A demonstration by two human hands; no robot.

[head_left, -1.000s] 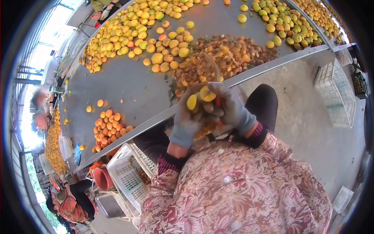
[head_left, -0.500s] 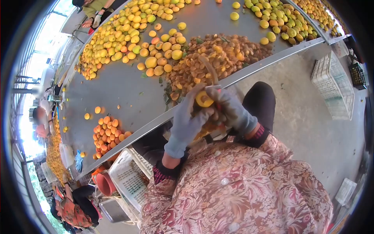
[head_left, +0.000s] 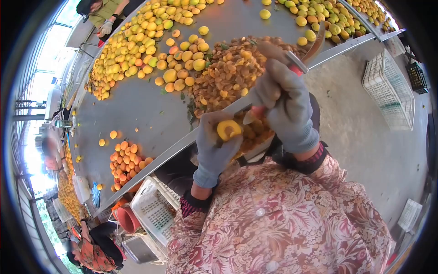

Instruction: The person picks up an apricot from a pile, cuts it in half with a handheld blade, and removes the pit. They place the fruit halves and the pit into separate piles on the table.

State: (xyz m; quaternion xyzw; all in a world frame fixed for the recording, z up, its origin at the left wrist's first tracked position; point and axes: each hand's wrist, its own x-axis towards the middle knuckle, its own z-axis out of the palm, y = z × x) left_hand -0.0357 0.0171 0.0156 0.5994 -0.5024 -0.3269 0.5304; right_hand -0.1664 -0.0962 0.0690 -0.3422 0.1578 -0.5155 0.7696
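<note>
Fruit with a yellow cut face and a brownish middle [head_left: 229, 130] was sitting in the grey-gloved left hand [head_left: 211, 145], and that's where I had my eyes. On my feed the thumb pressed along its lower right edge while the other fingers curled round its left side, so the thing was properly pinched between them, cut face turned up at me. Couldn't tell if the brown bit was a stone or just the hollow.

The grey-gloved right hand [head_left: 291, 105] was higher and off to the right, apart from the fruit. I saw its fingers wrapped around a red-handled knife with a brown curved blade [head_left: 315, 48], the blade poking up past the fist. By that hand's lower left side I spotted a short red piece with a pale pointed tip [head_left: 255, 113]; the tip was near the fruit, not touching, and I couldn't tell if it belonged to the same knife.

Below both hands I could make out orange-yellow fruit pieces [head_left: 256, 135], partly hidden. Past the fingers, a heap of small brown pieces [head_left: 228, 77] lay on the grey metal table [head_left: 153, 118], with a little pile of whole orange fruits [head_left: 125, 162] well over to the left.
</note>
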